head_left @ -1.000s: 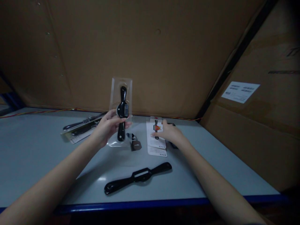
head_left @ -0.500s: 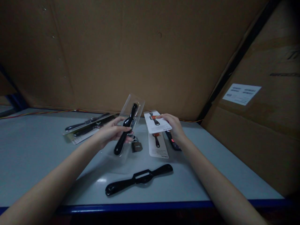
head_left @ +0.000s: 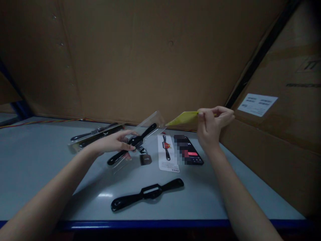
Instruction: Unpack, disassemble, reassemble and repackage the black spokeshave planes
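My left hand (head_left: 120, 142) is closed around a clear plastic blister shell (head_left: 157, 118) with a black spokeshave (head_left: 149, 131) in it, both slanting up to the right. Pinched in my right hand (head_left: 213, 125) is a packaging card (head_left: 184, 118), its yellow side showing and its tip close to the shell's upper right corner. A second black spokeshave body (head_left: 151, 191) lies near the front edge. Just below my left hand is a small dark metal blade (head_left: 145, 159), its hardware partly hidden. A white printed card (head_left: 164, 165) lies between my hands.
A phone (head_left: 194, 150) with a lit screen lies beside the white card. Several packaged spokeshaves (head_left: 95, 132) are at the back left. Cardboard (head_left: 150, 67) walls off the back, and a large carton (head_left: 263, 150) stands on the right. The table has a blue front edge (head_left: 150, 225).
My right hand has lifted the card up and right, turning its yellow side into view and uncovering the phone and lower card. My left hand has tilted the shell and spokeshave toward the right.
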Available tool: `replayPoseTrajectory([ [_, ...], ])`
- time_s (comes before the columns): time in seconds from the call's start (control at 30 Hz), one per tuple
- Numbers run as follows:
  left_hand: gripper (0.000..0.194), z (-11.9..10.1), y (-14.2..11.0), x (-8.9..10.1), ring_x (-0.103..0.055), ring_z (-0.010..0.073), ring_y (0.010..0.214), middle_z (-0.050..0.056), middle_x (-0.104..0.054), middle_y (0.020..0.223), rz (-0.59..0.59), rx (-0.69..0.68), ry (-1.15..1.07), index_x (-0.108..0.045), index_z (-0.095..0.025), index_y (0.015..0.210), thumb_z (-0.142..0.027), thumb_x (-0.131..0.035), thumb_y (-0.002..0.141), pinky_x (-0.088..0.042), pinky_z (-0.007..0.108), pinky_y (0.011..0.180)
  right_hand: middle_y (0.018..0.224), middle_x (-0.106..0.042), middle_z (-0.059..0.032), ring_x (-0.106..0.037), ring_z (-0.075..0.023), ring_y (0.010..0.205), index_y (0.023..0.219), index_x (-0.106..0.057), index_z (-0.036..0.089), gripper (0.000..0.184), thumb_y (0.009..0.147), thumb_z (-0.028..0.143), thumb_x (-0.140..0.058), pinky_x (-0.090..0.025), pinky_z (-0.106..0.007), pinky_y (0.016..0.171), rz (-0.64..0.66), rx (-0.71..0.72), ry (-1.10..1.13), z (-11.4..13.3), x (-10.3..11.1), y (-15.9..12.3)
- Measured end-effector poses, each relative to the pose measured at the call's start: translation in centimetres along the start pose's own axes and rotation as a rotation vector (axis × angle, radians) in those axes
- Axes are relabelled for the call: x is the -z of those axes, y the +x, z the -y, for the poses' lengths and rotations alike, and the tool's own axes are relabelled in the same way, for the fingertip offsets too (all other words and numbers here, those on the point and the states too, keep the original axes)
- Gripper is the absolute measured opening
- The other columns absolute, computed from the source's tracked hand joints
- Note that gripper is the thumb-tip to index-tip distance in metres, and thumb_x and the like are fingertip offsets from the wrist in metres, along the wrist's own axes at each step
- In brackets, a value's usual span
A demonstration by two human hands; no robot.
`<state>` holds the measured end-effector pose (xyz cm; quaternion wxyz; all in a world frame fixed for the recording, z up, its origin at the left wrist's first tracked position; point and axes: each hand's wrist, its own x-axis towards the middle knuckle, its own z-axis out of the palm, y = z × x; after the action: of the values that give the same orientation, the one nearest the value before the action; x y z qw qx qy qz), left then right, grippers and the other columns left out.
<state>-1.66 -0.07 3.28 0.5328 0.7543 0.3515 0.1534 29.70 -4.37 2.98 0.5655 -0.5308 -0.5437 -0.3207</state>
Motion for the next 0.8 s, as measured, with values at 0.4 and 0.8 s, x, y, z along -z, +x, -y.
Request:
replayPoseTrajectory([
  [0.4,0.056,0.6,-1.1,2.4,-0.067,0.0184,0.07,0.004,-0.067,0.09,0.233,0.063,0.158,-0.047,-0.026,0.126,-0.033,-0.066,0.074,-0.05,0.029,0.067,0.071,-0.059,0.0001,-0.048,-0.0172,0.073,0.097,-0.068,0.03,0.028,0.092,0.038,-0.042,-0.024,-0.035,0.072,0.596,0.366,-0.036,0.4,0.3,0.4],
  [0.8,0.056,0.5,-1.9,3.1,-0.066,0.0191,0.068,0.004,-0.065,0.095,0.208,0.093,0.166,-0.053,-0.03,0.123,-0.031,-0.069,0.069,-0.051,0.03,0.068,0.075,-0.052,-0.0006,-0.043,-0.019,0.079,0.105,-0.067,0.041,0.025,0.09,0.042,-0.046,-0.021,-0.039,0.077,0.591,0.338,-0.083,-0.5,0.7,0.6],
])
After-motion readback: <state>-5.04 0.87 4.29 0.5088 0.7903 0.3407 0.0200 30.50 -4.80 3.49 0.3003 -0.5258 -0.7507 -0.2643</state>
